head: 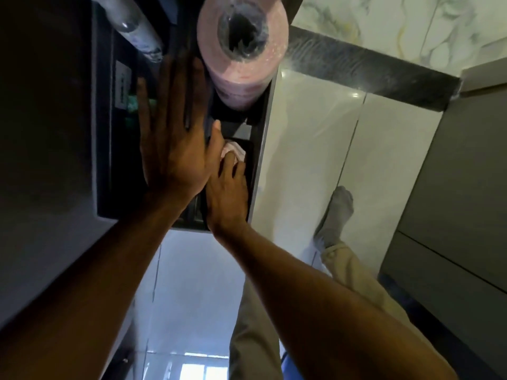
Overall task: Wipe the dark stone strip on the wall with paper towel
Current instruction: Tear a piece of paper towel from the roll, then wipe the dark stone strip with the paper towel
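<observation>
Left hand [172, 149] lies flat, fingers spread; right hand [227, 193] fingers press a crumpled paper towel [233, 150].

The right hand [226, 187] covers most of the crumpled paper towel [233, 150], only a corner showing at 12 o'clock. The pink roll [242, 50] is cut off at the top edge. The bottle [131, 26] at 11 o'clock is blurred, its label unreadable.

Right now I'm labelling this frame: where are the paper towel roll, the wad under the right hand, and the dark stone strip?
paper towel roll [241, 75], head view, pink outer side
wad [231, 150], head view, crumpled end past the fingertips
dark stone strip [370, 72], head view, middle of its dusty face
</observation>
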{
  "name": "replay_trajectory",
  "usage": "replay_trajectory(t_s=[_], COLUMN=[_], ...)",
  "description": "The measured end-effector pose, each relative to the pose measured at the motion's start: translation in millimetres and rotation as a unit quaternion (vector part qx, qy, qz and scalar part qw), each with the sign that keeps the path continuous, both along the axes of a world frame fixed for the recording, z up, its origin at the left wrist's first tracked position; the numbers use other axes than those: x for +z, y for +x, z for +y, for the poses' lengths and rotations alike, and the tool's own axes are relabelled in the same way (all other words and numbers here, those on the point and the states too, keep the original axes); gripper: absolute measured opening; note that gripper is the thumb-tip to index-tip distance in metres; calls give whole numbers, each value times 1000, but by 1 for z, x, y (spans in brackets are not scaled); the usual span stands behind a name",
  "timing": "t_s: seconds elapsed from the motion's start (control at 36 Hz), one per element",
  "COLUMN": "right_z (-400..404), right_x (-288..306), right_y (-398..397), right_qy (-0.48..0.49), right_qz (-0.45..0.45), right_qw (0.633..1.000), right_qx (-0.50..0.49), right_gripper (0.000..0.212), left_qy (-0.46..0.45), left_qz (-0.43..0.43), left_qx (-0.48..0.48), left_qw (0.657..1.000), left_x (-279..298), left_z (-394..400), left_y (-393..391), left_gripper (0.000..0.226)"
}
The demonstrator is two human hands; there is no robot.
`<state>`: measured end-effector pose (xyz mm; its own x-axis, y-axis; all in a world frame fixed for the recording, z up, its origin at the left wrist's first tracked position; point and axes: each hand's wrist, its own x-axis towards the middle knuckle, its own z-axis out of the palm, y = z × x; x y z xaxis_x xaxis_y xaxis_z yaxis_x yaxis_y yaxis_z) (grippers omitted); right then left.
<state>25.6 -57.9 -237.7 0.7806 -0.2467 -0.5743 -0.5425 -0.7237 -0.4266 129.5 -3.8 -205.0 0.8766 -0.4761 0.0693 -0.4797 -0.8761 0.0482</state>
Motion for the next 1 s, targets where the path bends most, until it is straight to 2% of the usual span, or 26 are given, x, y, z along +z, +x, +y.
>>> replay_trajectory(t_s=[0.08,0.17,0.22,0.28,0.33,0.44,0.53,0.61,0.67,0.69,0.75,0.81,0.86,1.0], right_z=[-7,-19,-35,-55,-81,-155,-217,-285,-324,-342,-369,-394,-415,-444], right_x=[14,50,81,111,138,169,177,168,162,159,152,135,106,4], right_y=[0,-7,-12,-22,-34,-59,-73,-79,-76,-73,-60,-47,-35,-9], right_qy=[22,118,115,125,142,142,145,111,175,219,316,326,315,235], right_qz=[38,59,41,19,-1,-17,14,30,41,35,26,2,-18,-22], right_qw=[999,991,991,990,985,981,987,992,981,962,895,863,865,919], right_qx=[28,16,52,65,96,128,68,55,-75,-159,-313,-385,-390,-316], right_gripper=[78,55,62,74,77,73,65,75,60,53,48,50,50,56], left_qy=[-16,-5,0,-8,-40,-54,-44,1,37,56,89,111,122,43], left_qz=[28,95,111,104,94,91,95,116,154,184,252,303,310,310], left_qx=[13,30,46,69,86,24,-45,-95,-97,-83,-57,-60,-66,-7], left_qw=[999,995,993,992,991,994,993,989,983,978,962,945,941,950], left_x=[0,18,37,63,90,131,150,159,159,157,144,120,87,-28], left_z=[4,0,-1,-3,-8,-24,-57,-101,-137,-156,-194,-229,-260,-323], left_y=[0,-4,-9,-22,-38,-83,-115,-140,-150,-151,-152,-149,-141,-116], left_gripper=[74,74,75,74,71,65,61,58,60,63,67,63,68,73])
